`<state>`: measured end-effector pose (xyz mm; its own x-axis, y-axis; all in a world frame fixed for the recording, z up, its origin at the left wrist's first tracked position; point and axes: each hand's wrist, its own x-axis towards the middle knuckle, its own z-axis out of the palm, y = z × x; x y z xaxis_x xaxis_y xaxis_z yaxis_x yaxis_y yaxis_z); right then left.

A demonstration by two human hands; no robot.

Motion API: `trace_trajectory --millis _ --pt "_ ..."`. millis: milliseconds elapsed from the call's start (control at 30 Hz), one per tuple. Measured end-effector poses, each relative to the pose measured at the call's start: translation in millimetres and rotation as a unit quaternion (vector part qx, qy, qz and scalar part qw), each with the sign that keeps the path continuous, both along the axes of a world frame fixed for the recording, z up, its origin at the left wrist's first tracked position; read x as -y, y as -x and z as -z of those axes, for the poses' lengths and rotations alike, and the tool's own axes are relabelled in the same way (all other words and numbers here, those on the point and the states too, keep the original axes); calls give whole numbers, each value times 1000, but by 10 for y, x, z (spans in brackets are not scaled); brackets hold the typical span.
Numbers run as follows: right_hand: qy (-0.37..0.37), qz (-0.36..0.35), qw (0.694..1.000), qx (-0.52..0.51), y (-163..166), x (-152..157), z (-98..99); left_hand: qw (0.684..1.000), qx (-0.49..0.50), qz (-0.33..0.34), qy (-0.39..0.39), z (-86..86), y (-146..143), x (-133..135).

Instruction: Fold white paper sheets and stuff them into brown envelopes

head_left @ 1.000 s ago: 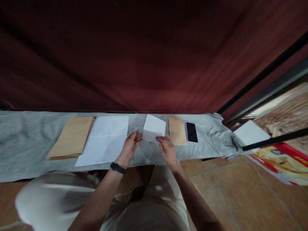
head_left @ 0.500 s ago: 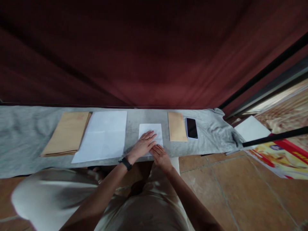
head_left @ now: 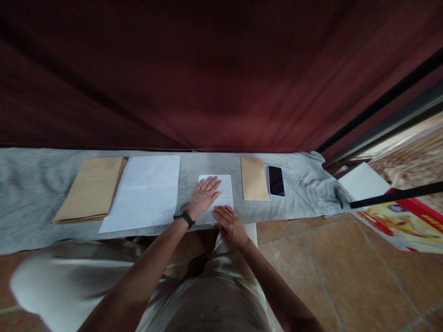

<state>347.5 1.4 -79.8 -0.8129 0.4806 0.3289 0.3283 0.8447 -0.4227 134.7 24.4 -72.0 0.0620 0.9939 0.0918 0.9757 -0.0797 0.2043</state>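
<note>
A folded white paper (head_left: pixel 224 189) lies flat on the grey cloth (head_left: pixel 34 193) in front of me. My left hand (head_left: pixel 202 196), with a black band on its wrist, rests flat on the paper with fingers stretched out. My right hand (head_left: pixel 229 222) lies with fingers flat on the paper's near edge. A single tan envelope (head_left: pixel 254 178) lies just right of the paper, apart from it. A stack of white sheets (head_left: pixel 143 193) lies to the left, and a pile of tan envelopes (head_left: pixel 90 189) beyond it.
A black phone (head_left: pixel 276 180) lies right of the single envelope. A dark red curtain (head_left: pixel 207 78) hangs behind the cloth. On the tiled floor at right are a white sheet (head_left: pixel 363 182), a colourful printed box (head_left: pixel 404 223) and a dark bar (head_left: pixel 394 196).
A second ago both hands held the folded paper raised off the cloth. It now lies flat, with my left hand pressed on it and my right hand at its near edge.
</note>
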Motion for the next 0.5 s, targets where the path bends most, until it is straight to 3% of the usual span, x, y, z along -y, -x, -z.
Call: trace_trajectory --millis 233,500 --pt "-2 7 1000 -5 1 11 15 998 -15 -60 -4 30 116 93" --pt "26 -11 1000 8 -13 16 -65 997 15 -71 6 -23 26 258"
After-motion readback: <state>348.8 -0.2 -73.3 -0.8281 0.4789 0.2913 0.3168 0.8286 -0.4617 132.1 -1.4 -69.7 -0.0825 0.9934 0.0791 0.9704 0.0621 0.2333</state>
